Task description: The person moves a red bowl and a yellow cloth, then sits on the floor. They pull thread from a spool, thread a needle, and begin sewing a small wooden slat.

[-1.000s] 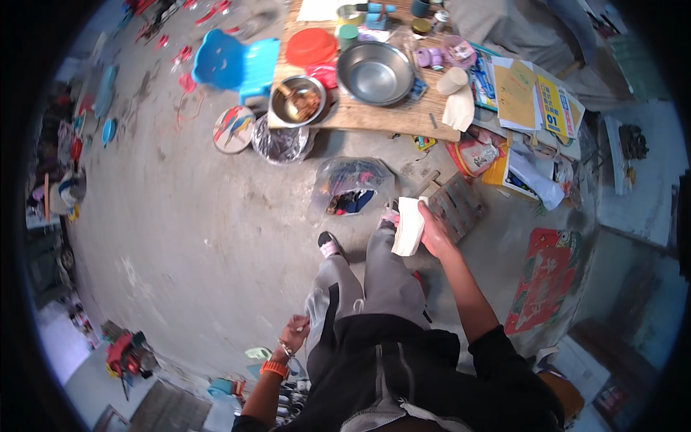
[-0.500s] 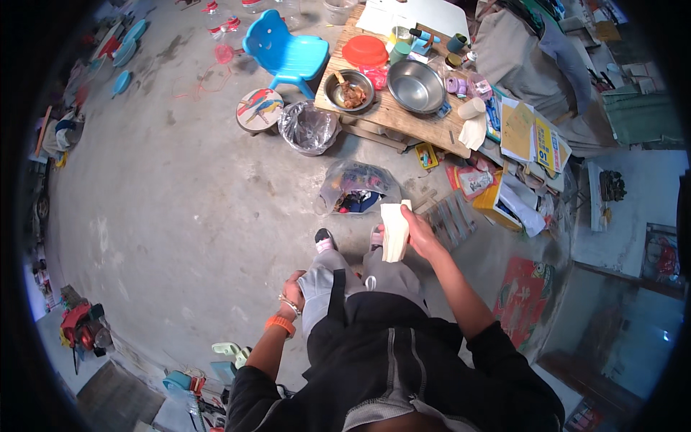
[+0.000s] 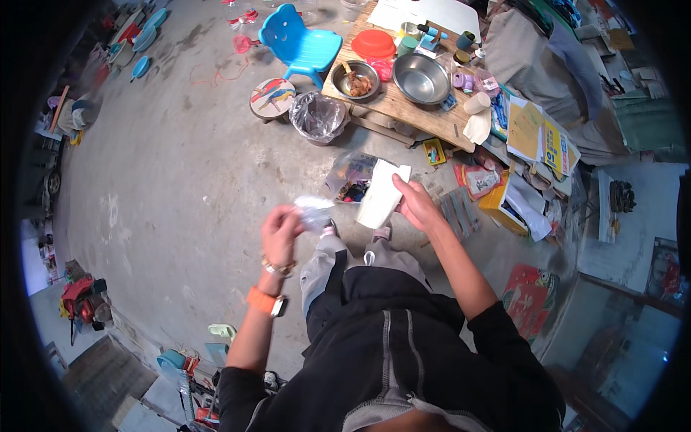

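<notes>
My right hand point(image 3: 419, 206) is closed on a stack of white paper napkins point(image 3: 381, 199), its thumb lying across the upper end. To its left, my raised left hand point(image 3: 281, 229) pinches a thin clear plastic wrapper point(image 3: 314, 213) that hangs off its fingertips, partly smeared by motion. The napkins and the wrapper are apart. Behind the napkins, a clear plastic bag point(image 3: 344, 171) filled with dark and coloured bits sits on the floor, part of it covered by them.
Ahead stands a low wooden table point(image 3: 389, 115) with a steel basin point(image 3: 422, 78), a bowl of food point(image 3: 355, 81) and a red lid point(image 3: 373, 44). Left of it are a lined bin point(image 3: 318, 119), a round stool point(image 3: 273, 99) and a blue chair point(image 3: 301, 45). Papers point(image 3: 536, 137) pile up at right.
My left hand has risen from beside my thigh and now holds the plastic wrapper out in front. My right hand has brought the napkins slightly left and tilted them.
</notes>
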`<state>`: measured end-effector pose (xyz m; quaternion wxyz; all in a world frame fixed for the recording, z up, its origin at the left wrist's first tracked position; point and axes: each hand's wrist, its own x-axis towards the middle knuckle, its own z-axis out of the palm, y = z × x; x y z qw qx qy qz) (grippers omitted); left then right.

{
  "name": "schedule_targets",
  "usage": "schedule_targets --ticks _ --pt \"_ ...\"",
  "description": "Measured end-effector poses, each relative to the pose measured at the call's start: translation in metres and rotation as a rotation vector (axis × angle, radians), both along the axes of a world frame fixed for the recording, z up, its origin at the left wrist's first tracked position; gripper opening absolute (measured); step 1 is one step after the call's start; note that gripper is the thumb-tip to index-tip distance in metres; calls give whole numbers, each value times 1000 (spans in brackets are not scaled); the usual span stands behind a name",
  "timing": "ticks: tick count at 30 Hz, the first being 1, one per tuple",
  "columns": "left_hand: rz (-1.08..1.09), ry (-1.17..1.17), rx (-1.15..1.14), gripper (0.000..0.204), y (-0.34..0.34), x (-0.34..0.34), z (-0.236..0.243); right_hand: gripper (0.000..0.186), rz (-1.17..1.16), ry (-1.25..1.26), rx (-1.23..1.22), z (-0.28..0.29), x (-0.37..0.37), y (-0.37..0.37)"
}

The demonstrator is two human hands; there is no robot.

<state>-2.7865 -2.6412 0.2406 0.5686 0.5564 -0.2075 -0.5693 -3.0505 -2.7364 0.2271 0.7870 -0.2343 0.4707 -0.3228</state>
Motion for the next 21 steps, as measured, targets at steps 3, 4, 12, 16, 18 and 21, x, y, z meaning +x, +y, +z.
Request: schedule_targets --ticks 3,4,12,16,18,21 --pt "-77 236 -77 6 -26 -68 14 29 26 -7 -77 23 2 4" --pt "-119 246 -99 6 -31 -83 20 28 13 -7 -72 28 0 6" --pt "-202 -313 -231 4 -44 -121 2 25 54 101 -111 40 -22 24" --pt "-327 -153 -98 3 -42 -116 9 28 93 242 -174 39 -39 27" --pt "-296 -229 -162 2 -45 -113 10 29 94 405 -265 40 -42 28" --pt "-214 -360 -292 6 -47 -117 18 26 7 293 -238 47 -41 36"
